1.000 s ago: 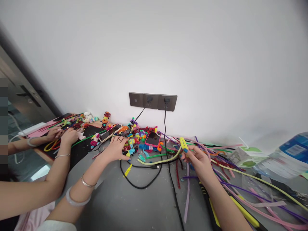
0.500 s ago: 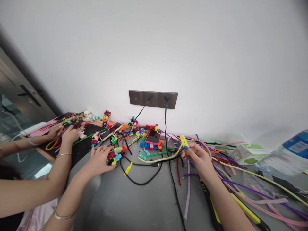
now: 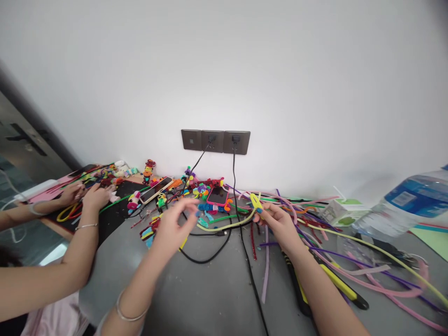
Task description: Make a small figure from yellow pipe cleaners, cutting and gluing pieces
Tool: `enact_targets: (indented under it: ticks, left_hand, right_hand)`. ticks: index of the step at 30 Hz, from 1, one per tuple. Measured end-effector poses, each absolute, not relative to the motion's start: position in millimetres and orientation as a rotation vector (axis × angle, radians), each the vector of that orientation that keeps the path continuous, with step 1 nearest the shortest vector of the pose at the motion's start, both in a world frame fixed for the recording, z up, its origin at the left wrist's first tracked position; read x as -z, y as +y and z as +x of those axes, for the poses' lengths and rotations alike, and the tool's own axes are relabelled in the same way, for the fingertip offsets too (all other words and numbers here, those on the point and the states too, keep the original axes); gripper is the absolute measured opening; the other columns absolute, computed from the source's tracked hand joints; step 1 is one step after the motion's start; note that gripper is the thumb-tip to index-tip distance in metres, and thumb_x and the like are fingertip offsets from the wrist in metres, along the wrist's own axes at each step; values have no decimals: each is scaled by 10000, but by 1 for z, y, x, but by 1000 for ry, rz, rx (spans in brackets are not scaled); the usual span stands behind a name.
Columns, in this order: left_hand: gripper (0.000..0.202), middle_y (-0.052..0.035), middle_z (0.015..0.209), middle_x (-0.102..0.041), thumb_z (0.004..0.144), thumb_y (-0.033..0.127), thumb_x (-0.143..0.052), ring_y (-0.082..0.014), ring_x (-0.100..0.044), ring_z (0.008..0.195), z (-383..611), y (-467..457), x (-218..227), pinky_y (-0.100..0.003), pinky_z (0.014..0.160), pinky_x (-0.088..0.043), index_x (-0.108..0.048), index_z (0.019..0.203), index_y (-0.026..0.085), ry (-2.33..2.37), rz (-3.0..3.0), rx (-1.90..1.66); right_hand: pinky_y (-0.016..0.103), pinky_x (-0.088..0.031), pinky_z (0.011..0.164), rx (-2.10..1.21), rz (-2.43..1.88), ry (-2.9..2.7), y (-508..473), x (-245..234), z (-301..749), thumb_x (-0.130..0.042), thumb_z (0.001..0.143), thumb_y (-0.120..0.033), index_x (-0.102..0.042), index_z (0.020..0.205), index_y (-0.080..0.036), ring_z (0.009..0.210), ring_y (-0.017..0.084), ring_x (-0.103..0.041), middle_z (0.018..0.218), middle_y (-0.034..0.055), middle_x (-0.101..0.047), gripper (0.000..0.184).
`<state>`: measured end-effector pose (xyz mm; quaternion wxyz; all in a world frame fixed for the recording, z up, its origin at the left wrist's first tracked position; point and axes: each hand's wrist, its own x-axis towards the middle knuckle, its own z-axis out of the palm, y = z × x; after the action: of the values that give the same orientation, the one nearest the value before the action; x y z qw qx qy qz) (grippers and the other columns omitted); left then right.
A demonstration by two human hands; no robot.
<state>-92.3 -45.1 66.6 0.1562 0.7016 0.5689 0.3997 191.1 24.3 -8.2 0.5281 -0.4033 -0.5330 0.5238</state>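
Between its thumb and fingers, my right hand (image 3: 282, 228) pinches a pale yellow pipe cleaner (image 3: 255, 201). The upper end is bent into a narrow loop, and a long tail curves off to the left. My left hand (image 3: 177, 226) is slightly blurred, held above the table with thumb and fingers apart and nothing seen in it. Partly hidden behind that hand, a multicoloured pipe-cleaner figure (image 3: 150, 230) lies on the table. A pink-edged phone (image 3: 218, 195) and a blue twisted pipe-cleaner piece (image 3: 207, 206) lie just beyond it.
Black cables run from the wall sockets (image 3: 216, 141) across the grey table (image 3: 206, 298). Loose pipe cleaners, a yellow-black handled tool (image 3: 338, 282), a drink carton (image 3: 345, 211) and a water bottle (image 3: 395, 205) lie right. Another person's hands (image 3: 94, 198) work at left.
My left hand has let go of the multicoloured figure and moved right, towards the yellow pipe cleaner. My right hand keeps its pinch. The view has shifted slightly right.
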Motion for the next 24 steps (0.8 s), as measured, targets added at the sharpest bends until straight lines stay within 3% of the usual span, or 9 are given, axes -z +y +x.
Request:
enact_targets:
  ticks: [3, 6, 12, 17, 24]
  left_hand:
    - [170, -39, 851, -675, 855, 254, -538, -157, -618, 776, -27, -15, -59, -258, 707, -479, -650, 955, 175, 1244, 1887, -1034]
    - [306, 1, 744, -610, 810, 268, -626, -117, -557, 635, 19, 22, -38, -227, 603, -433, -587, 1089, 149, 1055, 1621, -1084]
    - [353, -32, 798, -644, 756, 436, -724, -110, -567, 672, 37, 42, -4, -214, 606, -432, -666, 924, 131, 810, 1265, -1162]
    - [363, -40, 866, -673, 698, 439, -783, -109, -597, 713, 33, 31, 2, -223, 667, -463, -706, 892, 142, 807, 1081, -1185]
    - [356, -16, 709, -644, 638, 445, -809, -104, -571, 620, 37, 32, 5, -231, 615, -461, -711, 771, 129, 834, 1002, -1203]
  right_hand:
    - [256, -426, 528, -1247, -938, -1282, 25, 8, 192, -738, 725, -558, -580, 759, -204, 532, 137, -543, 623, 23, -684, 390]
    - [258, -417, 520, -1240, -932, -1287, 26, 9, 193, -726, 737, -562, -584, 781, -206, 518, 136, -542, 610, 13, -678, 385]
    - [251, -422, 544, -1306, -902, -1333, 29, 11, 192, -709, 767, -548, -592, 786, -198, 534, 128, -555, 602, 8, -680, 370]
    - [251, -419, 539, -1376, -911, -1371, 26, 9, 189, -705, 780, -536, -576, 788, -196, 527, 124, -563, 625, 14, -698, 364]
    - [245, -412, 541, -1404, -920, -1401, 25, 10, 187, -680, 809, -524, -554, 788, -198, 565, 130, -590, 664, 24, -716, 350]
